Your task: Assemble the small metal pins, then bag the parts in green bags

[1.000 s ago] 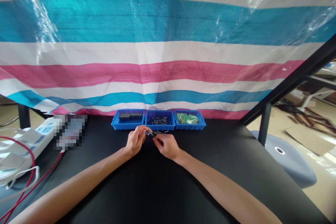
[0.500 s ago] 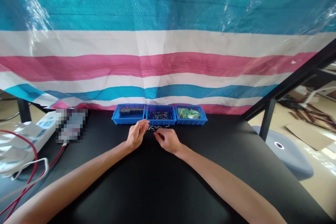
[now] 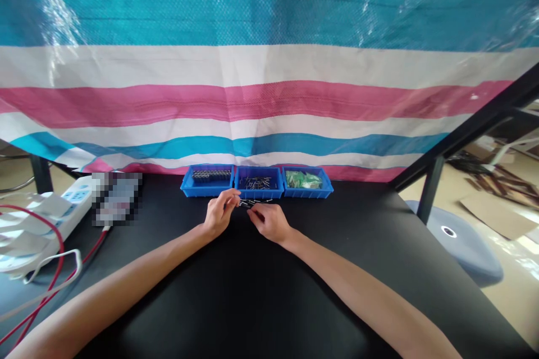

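Observation:
My left hand (image 3: 219, 214) and my right hand (image 3: 269, 222) meet on the black table (image 3: 261, 303), just in front of three blue trays. The fingertips of both hands pinch a small dark metal part (image 3: 245, 205) between them. A few more small metal pins (image 3: 259, 201) lie loose on the table beside it. The left tray (image 3: 207, 180) holds dark cylindrical parts, the middle tray (image 3: 258, 182) holds small metal pins, and the right tray (image 3: 306, 182) holds green pieces.
A striped blue, white and pink tarp (image 3: 261, 78) hangs behind the trays. A white power strip (image 3: 63, 207) with red cables (image 3: 50, 269) lies at the left. A black frame post (image 3: 429, 190) and a grey round object (image 3: 458, 247) stand beyond the right edge.
The view has tilted slightly. My hands stay together at the same spot in front of the middle tray, still working the small part.

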A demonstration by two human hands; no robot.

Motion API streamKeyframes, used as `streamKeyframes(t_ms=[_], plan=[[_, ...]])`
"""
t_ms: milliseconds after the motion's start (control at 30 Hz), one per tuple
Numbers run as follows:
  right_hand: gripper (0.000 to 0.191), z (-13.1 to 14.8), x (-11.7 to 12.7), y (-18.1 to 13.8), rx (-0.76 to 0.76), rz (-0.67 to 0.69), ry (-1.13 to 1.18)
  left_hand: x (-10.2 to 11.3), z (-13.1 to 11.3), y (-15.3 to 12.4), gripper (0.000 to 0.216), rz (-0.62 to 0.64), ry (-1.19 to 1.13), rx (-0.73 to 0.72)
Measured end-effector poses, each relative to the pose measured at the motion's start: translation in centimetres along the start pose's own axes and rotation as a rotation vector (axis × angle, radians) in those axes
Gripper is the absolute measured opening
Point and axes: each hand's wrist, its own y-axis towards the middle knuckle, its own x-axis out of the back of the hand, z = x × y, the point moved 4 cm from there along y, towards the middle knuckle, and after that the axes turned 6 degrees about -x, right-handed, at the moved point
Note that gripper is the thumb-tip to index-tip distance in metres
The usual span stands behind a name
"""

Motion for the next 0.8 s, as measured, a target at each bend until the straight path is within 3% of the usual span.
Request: streamKeyframes(t_ms=[500,800], plan=[[0.027,0.09,0.06,0.01,-0.006,0.001,0.006,-0.07,0.41,-0.21,0.016,-0.043,-0.072,0.082],[0.026,0.04,0.09,0.01,-0.002,-0.014,0.004,0.28,-0.02,0.04,0.019,-0.016,0.071,-0.027]])
